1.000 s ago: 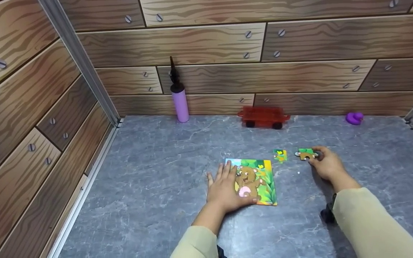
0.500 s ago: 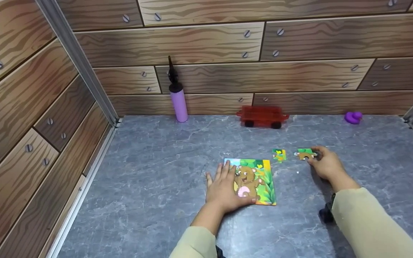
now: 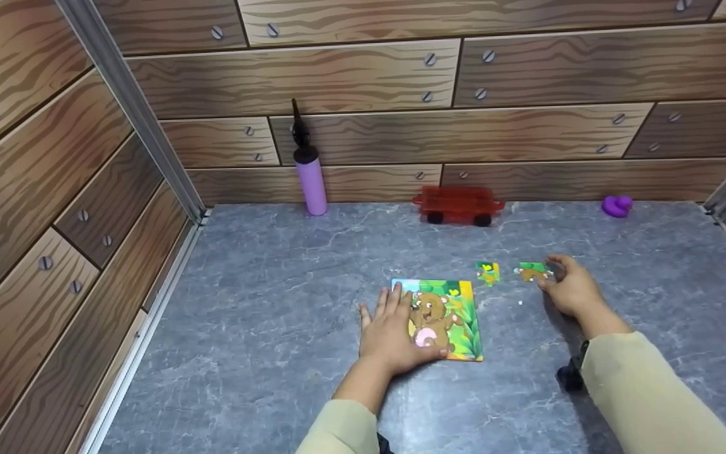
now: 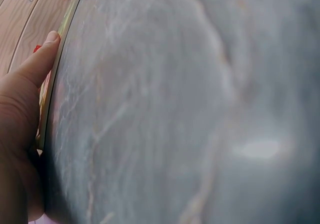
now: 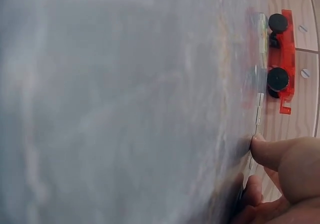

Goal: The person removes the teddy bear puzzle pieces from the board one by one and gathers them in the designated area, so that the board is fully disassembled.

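Left hand (image 3: 393,335) spread flat on bear puzzle (image 3: 443,321); right hand (image 3: 572,290) pinches brown-green jigsaw piece (image 3: 532,272). Pinch lightly, keep it level.

The left hand (image 3: 388,337) lies spread on a bear picture (image 3: 448,318); the right hand (image 3: 572,290) pinches a green-and-brown puzzle piece (image 3: 532,272). A red wagon (image 3: 457,203) stands behind.

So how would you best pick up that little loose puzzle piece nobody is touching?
I'd probably pinch the untouched puzzle piece by its left and right edges, reaching down from above and the near side. It lies flat and thin on the grey tabletop, so there's little else to grip, and both edges look free.
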`<state>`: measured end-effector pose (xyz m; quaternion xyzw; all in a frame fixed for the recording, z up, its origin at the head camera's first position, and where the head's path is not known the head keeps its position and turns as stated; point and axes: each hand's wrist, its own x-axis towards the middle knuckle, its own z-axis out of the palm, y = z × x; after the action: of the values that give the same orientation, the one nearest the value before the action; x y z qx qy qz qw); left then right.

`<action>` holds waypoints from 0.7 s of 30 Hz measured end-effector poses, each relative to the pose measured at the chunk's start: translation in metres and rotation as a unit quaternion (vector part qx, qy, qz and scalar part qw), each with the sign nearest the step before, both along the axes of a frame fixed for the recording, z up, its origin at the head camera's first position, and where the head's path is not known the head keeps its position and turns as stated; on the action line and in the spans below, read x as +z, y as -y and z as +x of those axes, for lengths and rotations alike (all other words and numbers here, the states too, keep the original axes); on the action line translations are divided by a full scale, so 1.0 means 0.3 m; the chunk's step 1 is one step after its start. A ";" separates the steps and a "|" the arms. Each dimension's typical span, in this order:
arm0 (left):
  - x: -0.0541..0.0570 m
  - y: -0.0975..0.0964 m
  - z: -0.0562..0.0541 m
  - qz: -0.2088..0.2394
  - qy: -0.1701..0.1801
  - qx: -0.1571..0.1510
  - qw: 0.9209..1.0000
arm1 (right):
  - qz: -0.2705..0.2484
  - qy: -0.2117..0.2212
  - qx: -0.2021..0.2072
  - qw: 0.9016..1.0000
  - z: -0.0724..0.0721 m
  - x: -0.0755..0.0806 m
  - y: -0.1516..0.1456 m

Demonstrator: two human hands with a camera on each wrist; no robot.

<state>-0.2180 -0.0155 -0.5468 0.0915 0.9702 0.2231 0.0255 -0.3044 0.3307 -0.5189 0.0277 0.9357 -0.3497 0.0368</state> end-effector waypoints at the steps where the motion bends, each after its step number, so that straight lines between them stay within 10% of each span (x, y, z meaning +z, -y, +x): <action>1: -0.003 -0.002 0.000 0.000 -0.001 0.000 1.000 | -0.001 -0.001 -0.001 1.000 0.003 0.000 -0.001; 21: -0.007 0.005 0.003 -0.010 -0.003 -0.010 1.000 | -0.067 -0.070 -0.055 0.994 0.091 0.036 0.214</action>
<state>-0.2171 -0.0171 -0.5488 0.1018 0.9715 0.2124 0.0257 -0.2770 0.2665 -0.5081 0.0523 0.9077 -0.4137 -0.0463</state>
